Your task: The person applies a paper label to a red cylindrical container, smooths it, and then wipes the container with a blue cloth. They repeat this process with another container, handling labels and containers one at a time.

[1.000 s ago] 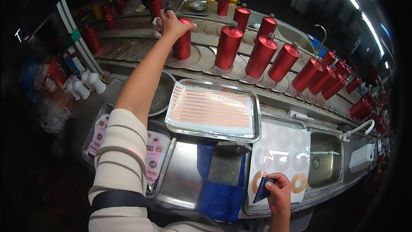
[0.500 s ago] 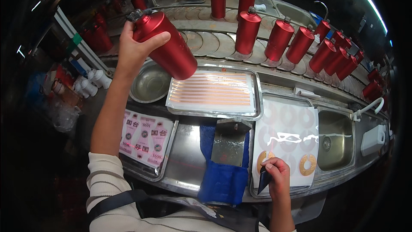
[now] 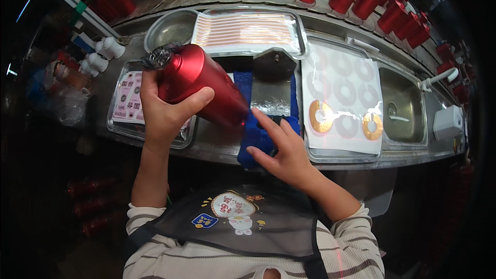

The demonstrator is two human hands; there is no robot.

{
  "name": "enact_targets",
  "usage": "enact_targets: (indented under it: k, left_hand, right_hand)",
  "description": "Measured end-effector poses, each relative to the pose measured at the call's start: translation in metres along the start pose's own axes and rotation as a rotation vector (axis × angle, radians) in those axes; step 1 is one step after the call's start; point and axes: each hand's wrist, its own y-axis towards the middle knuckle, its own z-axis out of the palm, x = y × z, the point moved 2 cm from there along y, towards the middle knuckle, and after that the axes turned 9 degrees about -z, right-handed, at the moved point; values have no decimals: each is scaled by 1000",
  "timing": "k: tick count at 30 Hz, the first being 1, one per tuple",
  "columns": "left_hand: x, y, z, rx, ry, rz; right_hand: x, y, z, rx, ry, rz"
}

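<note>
Drawn nearer since the earlier frame, in the head view, the red bottle [image 3: 214,93] tilts, neck far left, base near right, its shoulder gripped in the left hand [image 3: 168,108]. From the ring-patterned sheet [image 3: 330,142], the right hand [image 3: 290,151] has moved left over the blue cloth [image 3: 249,147], fingers parted beside the base; whether it holds anything, I cannot tell.

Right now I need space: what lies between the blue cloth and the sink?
In the head view, a metal tray lies between the blue cloth and the sink, with a white sheet of ring shapes on it.
</note>
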Motion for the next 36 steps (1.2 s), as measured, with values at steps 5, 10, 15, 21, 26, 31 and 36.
enact_targets:
  k: [5, 10, 15, 21, 26, 31, 36]
  left_hand:
    - [34, -4, 18, -192, 380, 113]
    - [33, -13, 32, -275, 369, 61]
    - [29, -31, 22, -94, 396, -48]
    - [31, -20, -17, 228, 61, -39]
    - [52, 6, -19, 402, -149, -85]
    - [70, -12, -27, 214, -142, -141]
    - [60, -35, -17, 101, -23, -138]
  right_hand:
    - [-15, -25, -33, -92, -25, 124]
    - [-89, -61, -90, -146, -409, 490]
    - [-127, -52, -100, -53, -491, 590]
    - [-188, 3, -159, 30, -578, 594]
    - [-237, 65, -176, 10, -641, 511]
    - [-263, 96, -177, 198, -557, 284]
    - [-278, 122, -173, 189, -458, 216]
